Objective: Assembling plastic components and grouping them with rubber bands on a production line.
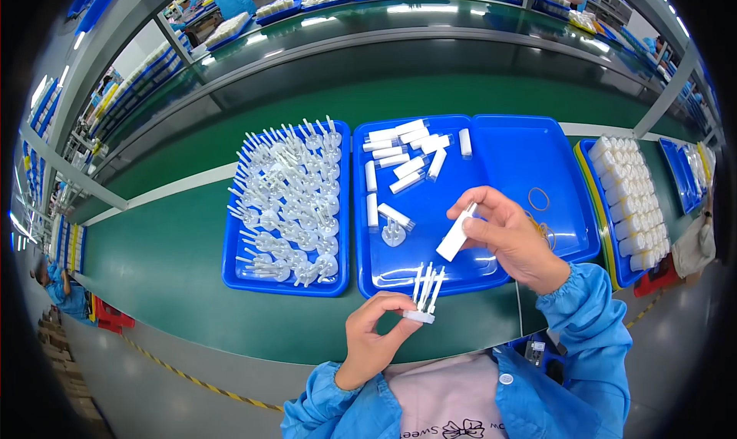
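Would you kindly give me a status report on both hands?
Left hand holds white pronged disc, prongs up. Right hand holds white tube, tilted. Nothing seen between disc and tube.

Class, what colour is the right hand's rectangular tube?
The rectangular tube is white, seen in the head view.

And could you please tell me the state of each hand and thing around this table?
Left hand: grip closed on pronged disc
Pronged disc: held, prongs pointing up
Right hand: grip closed on white tube
White tube: held, tilted
Left tray: full of similar discs
Middle tray: partly filled, loose tubes and one disc
Right tray: holds thin bands
Far-right tray: filled with white pieces in rows
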### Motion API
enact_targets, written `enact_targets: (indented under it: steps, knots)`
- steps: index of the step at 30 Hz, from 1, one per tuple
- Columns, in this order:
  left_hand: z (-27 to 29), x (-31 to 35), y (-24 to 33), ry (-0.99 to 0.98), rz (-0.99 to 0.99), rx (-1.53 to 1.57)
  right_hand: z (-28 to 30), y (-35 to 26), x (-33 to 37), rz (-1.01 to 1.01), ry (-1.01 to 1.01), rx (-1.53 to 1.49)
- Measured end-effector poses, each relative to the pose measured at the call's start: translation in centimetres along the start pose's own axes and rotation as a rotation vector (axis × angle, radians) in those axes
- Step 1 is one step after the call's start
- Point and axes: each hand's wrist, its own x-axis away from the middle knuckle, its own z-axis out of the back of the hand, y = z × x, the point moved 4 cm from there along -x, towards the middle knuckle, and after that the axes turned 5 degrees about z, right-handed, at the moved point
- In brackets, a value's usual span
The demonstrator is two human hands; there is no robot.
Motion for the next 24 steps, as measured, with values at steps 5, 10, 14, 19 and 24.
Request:
enact_targets:
  steps: [5,10,14,19,24]
  knots:
    - [-0.6,-0.2,0.0,-0.035,0.032,0.045,-0.2,1.1,0.6,-0.108,-0.012,-0.121]
    - [-0.6,-0.3,0.3,-0.081,0.044,0.057,0.3,1.6,0.7,-0.164,-0.028,-0.153]
    - [-0.5,-0.3,0.0,-0.128,0.06,0.063,1.1,1.0,0.5,-0.126,-0.098,-0.002]
    - [-0.6,-0.5,0.3,-0.106,0.031,-0.011,-1.5,0.9,1.9,-0.22,-0.164,-0.045]
    - [0.0,-0.1,0.5,0.039,0.017,0.006,-2.8,1.7,3.5,-0.075,-0.187,0.075]
